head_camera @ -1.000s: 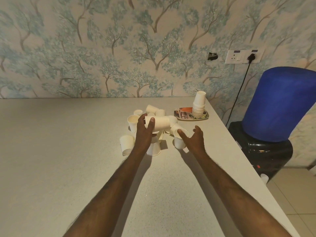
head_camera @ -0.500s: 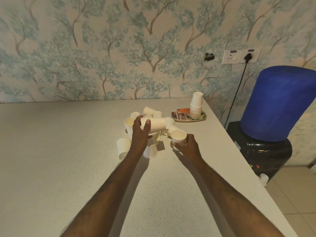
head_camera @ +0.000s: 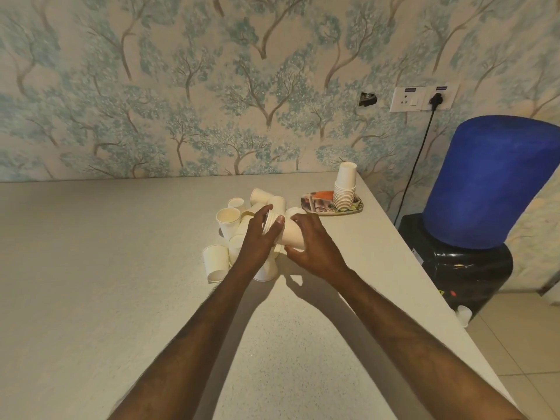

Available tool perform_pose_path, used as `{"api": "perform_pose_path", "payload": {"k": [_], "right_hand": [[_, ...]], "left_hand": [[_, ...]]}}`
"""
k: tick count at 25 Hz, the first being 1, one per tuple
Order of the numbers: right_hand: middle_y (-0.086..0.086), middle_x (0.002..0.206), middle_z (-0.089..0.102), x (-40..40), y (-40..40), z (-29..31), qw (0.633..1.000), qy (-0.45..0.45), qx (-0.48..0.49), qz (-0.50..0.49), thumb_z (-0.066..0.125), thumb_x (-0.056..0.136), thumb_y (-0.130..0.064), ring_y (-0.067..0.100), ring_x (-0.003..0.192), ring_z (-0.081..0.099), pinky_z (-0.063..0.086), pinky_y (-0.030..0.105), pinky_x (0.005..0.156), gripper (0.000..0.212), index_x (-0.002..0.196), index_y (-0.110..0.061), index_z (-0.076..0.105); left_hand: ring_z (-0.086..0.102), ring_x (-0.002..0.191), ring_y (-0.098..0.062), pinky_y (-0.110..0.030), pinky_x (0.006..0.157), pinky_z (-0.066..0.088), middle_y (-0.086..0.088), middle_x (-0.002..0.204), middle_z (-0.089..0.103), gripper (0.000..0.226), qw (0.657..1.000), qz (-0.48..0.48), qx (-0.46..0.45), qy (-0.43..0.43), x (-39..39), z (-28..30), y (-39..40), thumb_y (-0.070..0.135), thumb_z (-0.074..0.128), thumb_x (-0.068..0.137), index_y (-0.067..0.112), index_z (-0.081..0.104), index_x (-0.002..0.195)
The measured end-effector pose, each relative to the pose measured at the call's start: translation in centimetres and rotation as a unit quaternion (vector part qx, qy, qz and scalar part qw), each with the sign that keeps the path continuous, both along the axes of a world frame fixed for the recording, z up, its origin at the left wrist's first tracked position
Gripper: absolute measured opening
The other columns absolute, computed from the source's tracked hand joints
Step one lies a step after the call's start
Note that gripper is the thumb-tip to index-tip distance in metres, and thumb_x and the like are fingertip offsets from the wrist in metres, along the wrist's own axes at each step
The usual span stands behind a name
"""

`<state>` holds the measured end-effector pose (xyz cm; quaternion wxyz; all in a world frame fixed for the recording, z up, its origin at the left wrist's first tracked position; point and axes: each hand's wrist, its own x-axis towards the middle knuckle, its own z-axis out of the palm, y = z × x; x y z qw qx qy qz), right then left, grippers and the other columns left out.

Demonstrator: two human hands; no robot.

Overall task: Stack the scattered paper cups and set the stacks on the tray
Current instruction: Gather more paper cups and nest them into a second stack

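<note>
Several white paper cups lie scattered mid-table: an upright cup (head_camera: 228,219), another standing cup (head_camera: 215,262), and tipped ones behind. My left hand (head_camera: 260,237) grips the rim end of a short sideways stack of cups (head_camera: 274,221). My right hand (head_camera: 312,247) holds a single paper cup (head_camera: 293,234) and presses it against that stack. An upside-down cup (head_camera: 266,269) stands beneath my hands. A patterned tray (head_camera: 321,206) at the table's right edge carries a tall upside-down stack of cups (head_camera: 345,189).
The grey table (head_camera: 121,283) meets a tree-patterned wall behind. Its right edge drops off beside a black water dispenser (head_camera: 460,268) with a blue bottle (head_camera: 488,180). A cable runs up to a wall socket (head_camera: 422,97). One small cup (head_camera: 463,313) sits on the floor.
My right hand took hold of an upright cup from the table, lifted it and brought it left to the stack in my left hand. The left hand stayed about in place.
</note>
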<state>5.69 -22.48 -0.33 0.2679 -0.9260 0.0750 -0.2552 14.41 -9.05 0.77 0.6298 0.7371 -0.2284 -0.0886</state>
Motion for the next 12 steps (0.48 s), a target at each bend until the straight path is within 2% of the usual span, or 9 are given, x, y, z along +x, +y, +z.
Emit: {"api": "perform_pose_path", "payload": {"k": [4,6,8,12], "right_hand": [[0.002,0.136,0.047,1.7,1.4,0.7,0.999,-0.006,0.012,0.043,0.079,0.079,-0.037,0.016,0.119,0.052,0.054,0.037,0.095,0.07,0.137,-0.024,0.042],[0.003,0.138,0.045,2.3,2.0,0.3,0.997,0.001,0.071,0.037,0.082,0.077,-0.038,0.017,0.12,0.05,0.051,0.037,0.096,0.081,0.141,-0.02,0.037],[0.004,0.139,0.044,2.6,2.8,-0.6,0.99,0.041,0.137,0.003,0.085,0.074,-0.04,0.018,0.122,0.05,0.05,0.037,0.098,0.088,0.142,-0.018,0.032],[0.007,0.141,0.044,2.9,4.3,-3.4,0.979,0.123,0.164,-0.005,0.085,0.074,-0.041,0.025,0.128,0.049,0.048,0.04,0.104,0.088,0.141,-0.013,0.036]], "left_hand": [[0.054,0.128,-0.027,-0.056,0.104,0.051,-0.003,0.142,0.052,0.06,1.0,0.022,0.0,-0.022,0.9,0.2,1.4,0.038,0.068,0.095,0.023,0.042,0.147],[0.054,0.128,-0.029,-0.055,0.101,0.054,-0.001,0.139,0.051,0.06,0.998,0.051,-0.016,-0.018,1.3,0.4,2.4,0.034,0.069,0.095,0.021,0.042,0.147],[0.054,0.128,-0.03,-0.056,0.1,0.054,-0.003,0.14,0.047,0.061,0.996,0.088,-0.029,-0.017,1.8,0.4,3.5,0.033,0.068,0.096,0.021,0.04,0.149],[0.051,0.13,-0.029,-0.057,0.103,0.051,-0.009,0.147,0.041,0.063,0.989,0.139,-0.039,-0.008,2.6,-0.4,5.5,0.035,0.069,0.095,0.025,0.04,0.15]]}}
